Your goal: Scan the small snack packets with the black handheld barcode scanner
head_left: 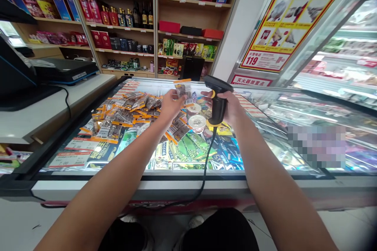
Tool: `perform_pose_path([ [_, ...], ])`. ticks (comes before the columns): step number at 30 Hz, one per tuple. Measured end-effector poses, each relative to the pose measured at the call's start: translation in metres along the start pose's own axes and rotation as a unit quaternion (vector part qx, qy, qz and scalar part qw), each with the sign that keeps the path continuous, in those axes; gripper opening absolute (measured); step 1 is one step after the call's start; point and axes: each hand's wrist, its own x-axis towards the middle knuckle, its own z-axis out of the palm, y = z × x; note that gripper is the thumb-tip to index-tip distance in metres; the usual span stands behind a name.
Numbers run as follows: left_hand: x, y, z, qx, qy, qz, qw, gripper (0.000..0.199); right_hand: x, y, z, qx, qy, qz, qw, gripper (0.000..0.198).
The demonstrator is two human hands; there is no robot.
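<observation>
Between the thumb and fingers of my left hand (172,106) is a small clear snack packet (184,91) with orange ends, held up above the freezer's glass lid. My right hand (231,106) is wrapped round the handle of a black barcode scanner (218,100) with yellow trim. The scanner's head points left, towards the packet, a short gap apart from it. A black cable (207,160) hangs from the handle and runs down over the freezer's front edge. Left of my left hand lies a heap of similar orange-ended packets (118,117) on the glass.
Under the glass of the chest freezer (97,185) lie green ice-cream wrappers (191,145) and round tubs (197,122). On the left counter (17,123) stands a black scale (63,70). Shelves (118,27) with boxes and bottles line the back, and a red and yellow sign (290,19) hangs right.
</observation>
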Motion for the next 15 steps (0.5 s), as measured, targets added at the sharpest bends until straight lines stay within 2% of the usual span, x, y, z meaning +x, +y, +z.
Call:
perform_pose_path([
  [2,0.012,-0.001,-0.010,0.003,0.050,0.015,0.999,0.016,0.000,0.000,-0.004,-0.036,-0.010,0.025,0.999,0.021],
  [4,0.020,-0.001,-0.019,-0.005,0.073,0.014,0.997,0.017,-0.001,0.000,-0.006,-0.068,-0.040,0.053,0.995,0.020],
  [9,0.023,0.000,-0.025,-0.024,0.087,-0.001,0.996,0.018,-0.006,0.002,-0.005,-0.125,-0.114,0.080,0.982,0.017],
  [15,0.022,-0.002,-0.021,-0.016,0.078,-0.005,0.997,0.017,-0.009,0.000,-0.002,-0.142,-0.135,0.078,0.977,0.017],
])
